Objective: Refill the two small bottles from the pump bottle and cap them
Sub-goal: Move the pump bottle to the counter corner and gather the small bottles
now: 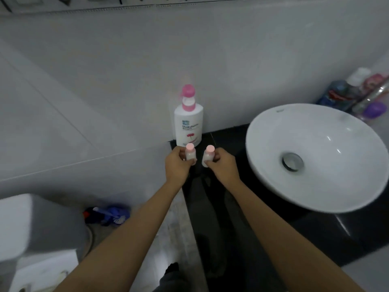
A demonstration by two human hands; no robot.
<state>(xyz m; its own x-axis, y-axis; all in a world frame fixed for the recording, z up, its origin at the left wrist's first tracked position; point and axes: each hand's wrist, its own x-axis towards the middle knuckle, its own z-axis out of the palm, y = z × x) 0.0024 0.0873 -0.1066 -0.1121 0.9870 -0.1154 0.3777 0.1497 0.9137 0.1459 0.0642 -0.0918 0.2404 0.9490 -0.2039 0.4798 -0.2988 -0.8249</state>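
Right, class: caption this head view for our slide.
Two hands, left and right, hold capped small bottles before the pump bottle.

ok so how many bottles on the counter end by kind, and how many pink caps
Large white pump bottle with pink pump: 1
Small white bottles with pink caps: 2, one in the left hand, one in the right hand
Total bottles: 3
Pink tops: 3, counting the pump

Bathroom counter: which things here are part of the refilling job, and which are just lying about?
Part of the job:
pump bottle
left small bottle, in left hand
right small bottle, in right hand

Lying about:
sink basin
toiletries by the wall
blue item on the floor
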